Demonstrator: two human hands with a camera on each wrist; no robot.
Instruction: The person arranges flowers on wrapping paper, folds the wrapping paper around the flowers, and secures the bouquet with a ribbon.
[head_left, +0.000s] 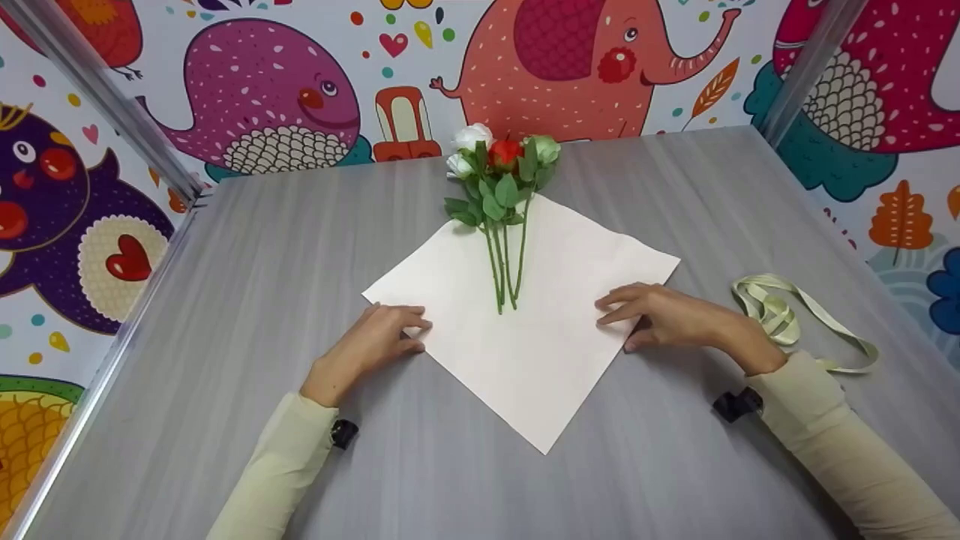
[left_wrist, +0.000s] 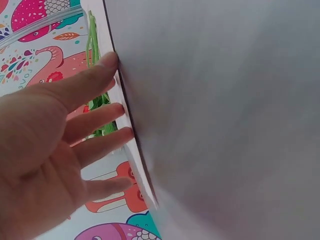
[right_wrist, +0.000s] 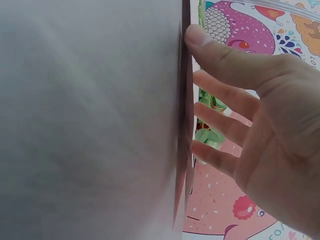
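Observation:
A square sheet of white paper (head_left: 540,375) lies on the grey table with one corner towards me. On its upper part rest several artificial flowers (head_left: 504,191), white, red and pale green, their green stems pointing my way. At the left edge of the sheet, my left hand (head_left: 375,337) touches the paper with spread, fairly straight fingers and the thumb by the edge (left_wrist: 47,150). Opposite it, my right hand (head_left: 667,315) has its fingers over the paper and its thumb at the edge. In the right wrist view, that edge stands slightly off the table beside the hand (right_wrist: 270,120).
A loosely coiled pale green ribbon (head_left: 780,315) lies on the table (head_left: 225,315) beyond my right wrist. Walls (head_left: 420,67) printed with cartoon animals border the back and sides of the table. Metal posts (head_left: 120,97) stand at the rear corners.

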